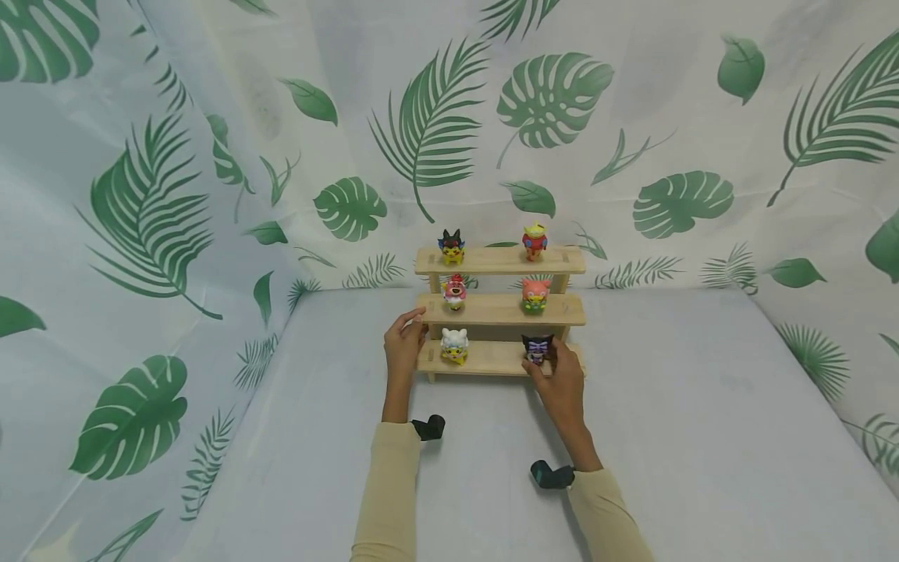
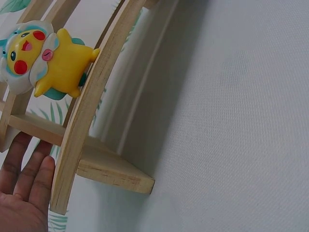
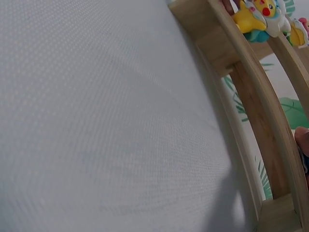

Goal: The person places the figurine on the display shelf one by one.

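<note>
A three-tier wooden display shelf (image 1: 485, 358) stands on the table with two small toy figurines on each tier. My right hand (image 1: 562, 384) pinches the black-and-purple figurine (image 1: 538, 349) at the right of the bottom tier. Only a bit of that hand (image 3: 302, 138) shows at the edge of the right wrist view. At the shelf's left end, my left hand (image 1: 403, 341) has its fingers fairly straight against the wood; the left wrist view shows these fingers (image 2: 33, 176) by the side support. Nearby on the bottom tier sits a yellow figurine with a white hood (image 1: 454, 346).
The middle tier bears a pink-hatted figurine (image 1: 455, 293) and a coral-and-green one (image 1: 535, 296). Up top are a black-eared yellow figurine (image 1: 452, 247) and a red-and-yellow one (image 1: 534, 242). Behind the shelf hangs a leaf-print cloth (image 1: 449, 47).
</note>
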A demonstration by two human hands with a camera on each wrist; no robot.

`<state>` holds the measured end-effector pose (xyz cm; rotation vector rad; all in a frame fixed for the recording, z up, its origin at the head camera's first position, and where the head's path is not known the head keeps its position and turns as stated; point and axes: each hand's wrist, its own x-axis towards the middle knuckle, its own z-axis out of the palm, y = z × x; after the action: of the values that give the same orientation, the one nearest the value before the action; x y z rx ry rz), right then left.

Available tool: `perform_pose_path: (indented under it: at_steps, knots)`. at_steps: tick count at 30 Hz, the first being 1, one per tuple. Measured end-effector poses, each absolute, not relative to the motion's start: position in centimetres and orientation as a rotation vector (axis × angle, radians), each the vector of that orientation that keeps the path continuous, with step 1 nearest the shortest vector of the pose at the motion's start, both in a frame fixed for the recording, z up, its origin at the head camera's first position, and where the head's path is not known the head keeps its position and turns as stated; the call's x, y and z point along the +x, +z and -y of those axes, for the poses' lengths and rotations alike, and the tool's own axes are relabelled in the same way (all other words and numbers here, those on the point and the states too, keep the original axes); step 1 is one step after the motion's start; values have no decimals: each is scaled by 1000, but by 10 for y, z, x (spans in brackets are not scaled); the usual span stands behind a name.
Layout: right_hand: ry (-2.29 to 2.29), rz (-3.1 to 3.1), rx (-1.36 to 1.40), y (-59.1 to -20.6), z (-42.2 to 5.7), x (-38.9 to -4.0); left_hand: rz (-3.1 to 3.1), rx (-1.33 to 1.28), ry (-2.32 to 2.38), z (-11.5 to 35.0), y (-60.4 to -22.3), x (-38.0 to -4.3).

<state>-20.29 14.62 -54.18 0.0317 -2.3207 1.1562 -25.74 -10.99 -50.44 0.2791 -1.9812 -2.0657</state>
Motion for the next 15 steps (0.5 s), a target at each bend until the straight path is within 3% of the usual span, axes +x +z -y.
perform_pose_path:
  at_steps: [15]
  knots:
    - [1166, 2341, 34, -542, -147, -202, 1978, 274, -2073, 111, -506, -257]
